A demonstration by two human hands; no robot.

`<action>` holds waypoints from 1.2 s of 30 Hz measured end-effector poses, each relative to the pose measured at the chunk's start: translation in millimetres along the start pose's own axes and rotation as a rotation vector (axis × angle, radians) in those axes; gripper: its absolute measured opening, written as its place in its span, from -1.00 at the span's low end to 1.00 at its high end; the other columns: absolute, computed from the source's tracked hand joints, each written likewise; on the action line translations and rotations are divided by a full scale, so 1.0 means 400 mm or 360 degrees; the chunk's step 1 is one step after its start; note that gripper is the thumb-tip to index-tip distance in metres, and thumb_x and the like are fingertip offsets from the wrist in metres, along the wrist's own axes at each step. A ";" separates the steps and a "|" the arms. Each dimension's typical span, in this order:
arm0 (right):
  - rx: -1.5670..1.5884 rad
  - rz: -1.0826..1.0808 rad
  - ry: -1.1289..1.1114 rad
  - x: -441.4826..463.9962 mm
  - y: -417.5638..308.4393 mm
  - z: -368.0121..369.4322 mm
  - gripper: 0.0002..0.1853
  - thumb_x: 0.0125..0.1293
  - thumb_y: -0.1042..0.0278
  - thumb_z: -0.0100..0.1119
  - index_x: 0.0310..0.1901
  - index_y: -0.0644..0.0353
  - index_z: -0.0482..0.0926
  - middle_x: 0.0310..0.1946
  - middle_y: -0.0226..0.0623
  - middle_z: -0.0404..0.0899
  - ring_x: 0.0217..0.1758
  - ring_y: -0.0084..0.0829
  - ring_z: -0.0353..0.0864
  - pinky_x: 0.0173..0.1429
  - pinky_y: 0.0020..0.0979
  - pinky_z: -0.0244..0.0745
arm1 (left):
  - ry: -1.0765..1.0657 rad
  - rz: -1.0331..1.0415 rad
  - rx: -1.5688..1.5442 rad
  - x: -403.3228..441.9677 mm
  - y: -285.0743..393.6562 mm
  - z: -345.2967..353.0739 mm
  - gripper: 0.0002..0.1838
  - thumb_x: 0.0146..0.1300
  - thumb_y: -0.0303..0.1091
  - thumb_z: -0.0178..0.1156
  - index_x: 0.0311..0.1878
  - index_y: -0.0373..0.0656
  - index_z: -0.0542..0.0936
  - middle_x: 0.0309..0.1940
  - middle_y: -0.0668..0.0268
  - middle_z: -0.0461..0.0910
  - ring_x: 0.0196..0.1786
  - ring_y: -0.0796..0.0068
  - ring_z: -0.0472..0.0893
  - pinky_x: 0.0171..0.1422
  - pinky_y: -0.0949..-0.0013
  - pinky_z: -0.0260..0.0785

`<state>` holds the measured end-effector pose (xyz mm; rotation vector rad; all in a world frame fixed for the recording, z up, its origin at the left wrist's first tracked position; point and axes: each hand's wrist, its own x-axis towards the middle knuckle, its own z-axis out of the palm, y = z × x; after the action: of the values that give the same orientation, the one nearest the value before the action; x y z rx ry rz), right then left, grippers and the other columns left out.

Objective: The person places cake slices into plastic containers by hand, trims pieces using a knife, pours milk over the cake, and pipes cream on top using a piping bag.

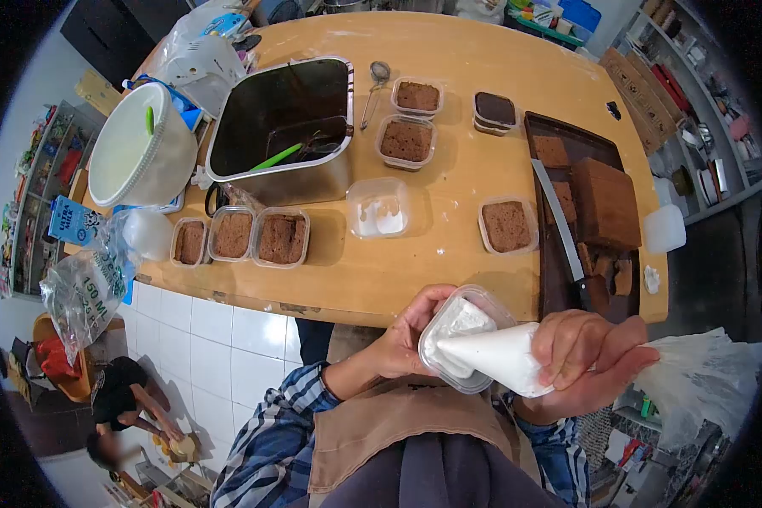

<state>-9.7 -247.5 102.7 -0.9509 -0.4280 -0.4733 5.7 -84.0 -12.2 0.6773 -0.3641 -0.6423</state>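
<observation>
My left hand (411, 333) is wrapped round the side of a clear plastic cup (483, 296), tilted toward me above my apron. White cream (464, 328) covers part of what the cup holds. In my right hand (588, 356) is a piping bag (495, 351) full of white cream, squeezed at its middle, its tip inside the cup against the cream. The bag's loose twisted end (698, 364) trails off to the right. On the table in front stands another clear cup (378, 207) with a dab of white cream at the bottom.
Several cups of brown cake (508, 226) stand about the table (440, 275). A dark tray (550, 292) at right bears a cake block (605, 203) and a serrated knife (559, 220). A metal tub (313, 182) with a green-handled spatula and a white bucket (161, 157) are at left. Another person (131, 398) bends at lower left.
</observation>
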 end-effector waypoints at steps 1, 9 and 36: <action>0.0004 0.0010 -0.0006 0.001 -0.003 0.004 -0.55 0.37 -0.16 -0.34 -0.48 0.05 0.18 -0.85 -0.46 0.20 -0.88 -0.54 0.16 -0.74 -0.41 0.18 | -0.0019 -0.0005 -0.0009 0.000 0.001 0.000 0.01 -0.23 -0.35 0.51 0.29 -0.09 0.09 0.22 0.30 0.23 0.30 0.40 0.23 0.35 0.32 0.06; -0.0055 -0.0035 0.0026 0.011 0.011 0.018 -0.55 0.41 -0.12 -0.42 -0.54 0.01 0.13 -0.92 -0.42 0.19 -0.93 -0.57 0.11 -0.80 -0.50 0.08 | -0.0077 -0.0083 -0.0008 0.001 0.001 -0.004 0.01 -0.27 -0.37 0.52 0.29 -0.09 0.13 0.21 0.30 0.27 0.28 0.40 0.26 0.36 0.31 0.06; -0.0230 -0.0138 0.0083 -0.019 0.024 0.009 -0.53 0.32 -0.15 -0.17 -0.54 0.09 0.23 -0.89 -0.50 0.17 -0.89 -0.56 0.19 -0.76 -0.45 0.18 | -0.0124 -0.0310 -0.0984 -0.016 -0.057 -0.045 -0.38 0.37 0.10 -0.33 0.22 -0.24 0.29 0.10 0.11 0.44 0.12 0.28 0.47 0.26 0.24 0.25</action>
<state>-11.1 -238.2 94.3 -1.0599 -0.3928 -0.6129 0.4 -85.1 -41.4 0.0957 -0.1543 -0.9148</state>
